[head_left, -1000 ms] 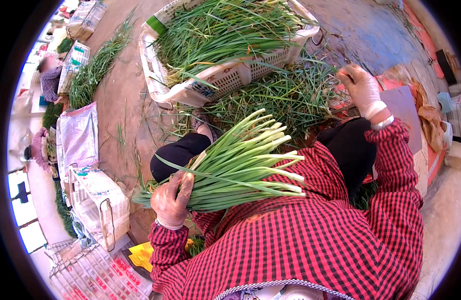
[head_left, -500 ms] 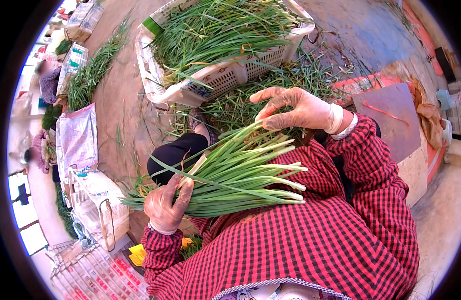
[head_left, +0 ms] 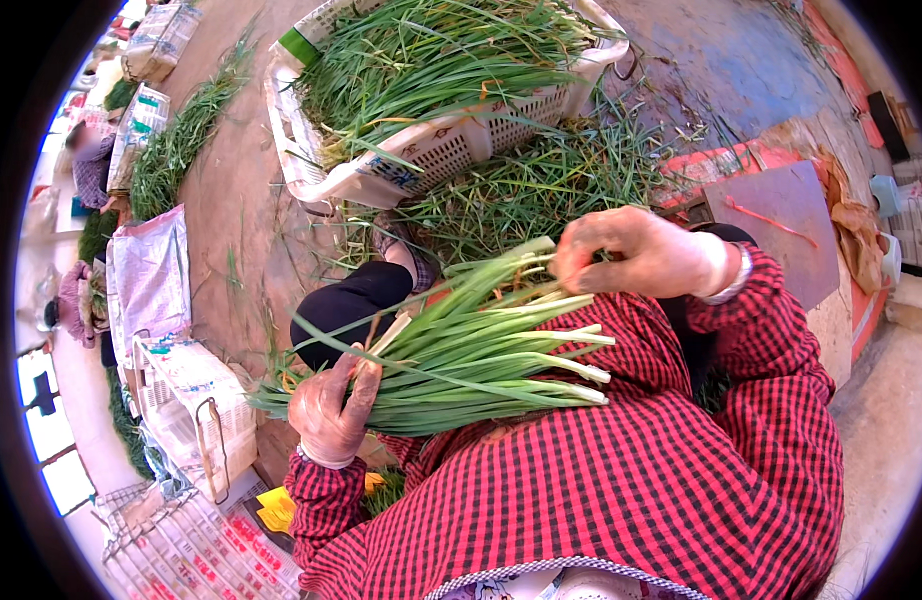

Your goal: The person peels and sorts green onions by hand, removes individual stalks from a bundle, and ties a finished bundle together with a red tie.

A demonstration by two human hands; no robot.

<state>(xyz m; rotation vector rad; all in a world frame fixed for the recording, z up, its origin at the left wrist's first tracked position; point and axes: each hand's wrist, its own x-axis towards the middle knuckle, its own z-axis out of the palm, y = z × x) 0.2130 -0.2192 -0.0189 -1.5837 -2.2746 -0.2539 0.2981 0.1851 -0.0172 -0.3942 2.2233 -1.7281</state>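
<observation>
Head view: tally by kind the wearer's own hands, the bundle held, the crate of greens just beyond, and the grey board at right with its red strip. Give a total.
Left hand and right hand: 2
Bundle of green stalks: 1
White crate: 1
Grey board: 1
Red strip: 1
Total: 6

Head cam: left one of a side-by-side fisheye pair, upright, unmirrored. Looks down and forward from wearer's head. Checked top (head_left: 581,480) fills near side; left hand (head_left: 333,408) and right hand (head_left: 641,252) close; white crate (head_left: 481,140) farther off; floor (head_left: 231,175) runs far left. Very wide, straight edges bending toward dark rim.
</observation>
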